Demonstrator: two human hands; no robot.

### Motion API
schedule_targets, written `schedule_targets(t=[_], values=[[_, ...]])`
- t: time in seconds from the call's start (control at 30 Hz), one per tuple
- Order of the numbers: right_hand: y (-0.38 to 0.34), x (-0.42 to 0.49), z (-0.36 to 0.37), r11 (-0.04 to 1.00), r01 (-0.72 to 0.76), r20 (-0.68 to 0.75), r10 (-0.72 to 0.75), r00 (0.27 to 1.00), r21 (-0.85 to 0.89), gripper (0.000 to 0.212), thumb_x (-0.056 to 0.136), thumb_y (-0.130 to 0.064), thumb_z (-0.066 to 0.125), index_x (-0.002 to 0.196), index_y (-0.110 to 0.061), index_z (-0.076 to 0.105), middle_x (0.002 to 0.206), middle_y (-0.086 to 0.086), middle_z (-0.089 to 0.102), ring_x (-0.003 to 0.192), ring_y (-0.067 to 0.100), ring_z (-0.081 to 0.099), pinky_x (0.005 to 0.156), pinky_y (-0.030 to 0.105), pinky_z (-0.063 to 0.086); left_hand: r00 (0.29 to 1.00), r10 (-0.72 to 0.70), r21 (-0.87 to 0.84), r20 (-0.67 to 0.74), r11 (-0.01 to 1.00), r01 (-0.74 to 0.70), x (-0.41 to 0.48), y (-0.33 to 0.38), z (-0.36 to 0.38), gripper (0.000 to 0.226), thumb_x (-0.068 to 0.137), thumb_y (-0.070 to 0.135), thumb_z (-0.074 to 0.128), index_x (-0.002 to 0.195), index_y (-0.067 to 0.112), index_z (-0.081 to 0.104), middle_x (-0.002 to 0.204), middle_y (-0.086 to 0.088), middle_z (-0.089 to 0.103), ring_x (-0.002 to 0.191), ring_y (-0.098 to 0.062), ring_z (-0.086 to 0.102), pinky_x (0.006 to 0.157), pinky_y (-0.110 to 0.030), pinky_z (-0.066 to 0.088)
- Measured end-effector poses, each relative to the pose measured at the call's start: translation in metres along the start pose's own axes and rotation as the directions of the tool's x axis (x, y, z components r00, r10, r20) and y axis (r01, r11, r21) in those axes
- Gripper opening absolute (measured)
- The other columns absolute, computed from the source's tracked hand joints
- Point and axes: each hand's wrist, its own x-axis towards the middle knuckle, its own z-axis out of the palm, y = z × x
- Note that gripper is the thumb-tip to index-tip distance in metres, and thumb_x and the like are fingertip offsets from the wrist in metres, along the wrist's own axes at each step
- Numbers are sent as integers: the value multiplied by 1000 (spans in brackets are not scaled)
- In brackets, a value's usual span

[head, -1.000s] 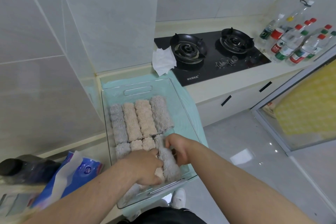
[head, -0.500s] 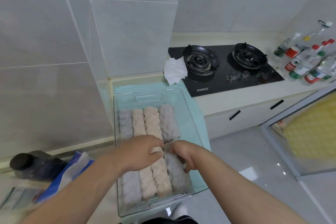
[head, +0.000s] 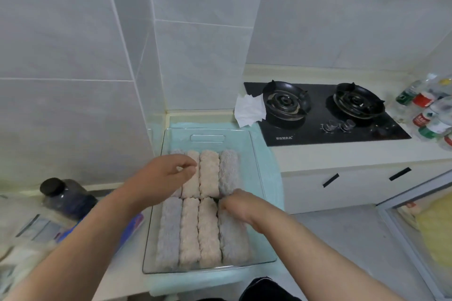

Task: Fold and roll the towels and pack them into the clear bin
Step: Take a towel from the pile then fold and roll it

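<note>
The clear bin (head: 208, 131) stands on a mint-green cloth (head: 265, 161) on the counter. It holds two rows of rolled towels, grey at the sides and pink in the middle. My left hand (head: 166, 176) hovers over the back-left rolls with curled fingers, thumb and forefinger pinching the fluff of a back pink roll (head: 193, 178); it hides most of the back-left grey roll. My right hand (head: 236, 205) sits at the gap between the rows. Its fingers curl down over the far end of the front-right grey roll (head: 233, 242).
A black gas hob (head: 325, 115) lies to the right with a crumpled white paper (head: 249, 110) at its corner. Several bottles (head: 430, 115) crowd the far right. A dark jar (head: 66, 195) and a blue packet (head: 133, 225) lie left of the bin. Tiled walls close in behind.
My left hand moved from the front rolls to the back-left rolls. My right hand slid back to the seam between the rows. The front row now lies uncovered and straight.
</note>
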Motion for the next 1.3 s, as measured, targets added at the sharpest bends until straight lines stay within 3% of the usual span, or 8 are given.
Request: schedule_targets(t=[0.13,0.23,0.37,0.53,0.67,1.0,1.13,1.3], values=[[-11,-17,-35,940,326,-116,-315,942,99,49,88,-26,53,136,-23,47,132,-3,51,111,12,52,86,28,46,971,-59,-91,-232,995,38,-24,10,-1,18,96,27,54,90,38,67,79,17,69,81,-7,63,80,-35,52],[-13,-33,-57,833,538,-129,-523,842,134,35,92,-24,54,127,-27,57,121,-9,60,107,9,59,93,33,52,898,-102,-168,-429,985,31,-48,29,8,20,97,22,53,92,31,70,91,6,72,86,-17,66,81,-39,54],[-4,-56,-71,723,669,-2,-678,735,172,23,94,-19,54,113,-25,65,106,-9,66,100,7,62,99,35,50,724,-183,-280,-665,960,-14,-98,58,35,21,98,18,50,94,22,70,94,5,72,87,-12,67,78,-29,54],[4,-89,-58,645,733,183,-764,619,215,22,92,-16,57,106,-29,67,106,-11,68,99,3,62,96,30,51,483,-331,-397,-810,917,-37,-186,86,75,25,79,45,53,91,35,73,99,8,71,93,-8,67,80,-26,51],[7,-134,-16,600,758,350,-788,506,256,24,91,-10,58,98,-30,68,100,-11,71,92,1,64,93,29,51,309,-418,-437,-854,899,8,-279,108,114,47,69,60,52,100,31,71,102,9,72,95,-7,66,86,-34,52],[102,-310,129,500,799,712,-690,133,335,15,83,-15,65,96,-22,70,99,-1,72,93,8,64,97,40,51,-311,-512,-527,-801,849,-38,-534,162,272,39,76,44,55,100,17,70,96,2,75,91,-15,69,84,-35,53],[183,-391,177,530,774,800,-598,52,347,25,72,-24,60,95,-24,69,97,-3,71,96,14,65,96,40,51,-467,-530,-552,-708,828,-102,-630,190,368,39,76,43,56,101,15,69,96,-3,74,91,-18,69,82,-33,54],[298,-480,215,537,791,907,-419,-53,294,20,84,-20,62,103,-26,66,104,-8,70,99,5,63,101,37,49,-639,-520,-593,-568,796,-121,-733,237,494,32,81,36,51,100,16,68,94,-3,74,91,-18,67,75,-23,56]])
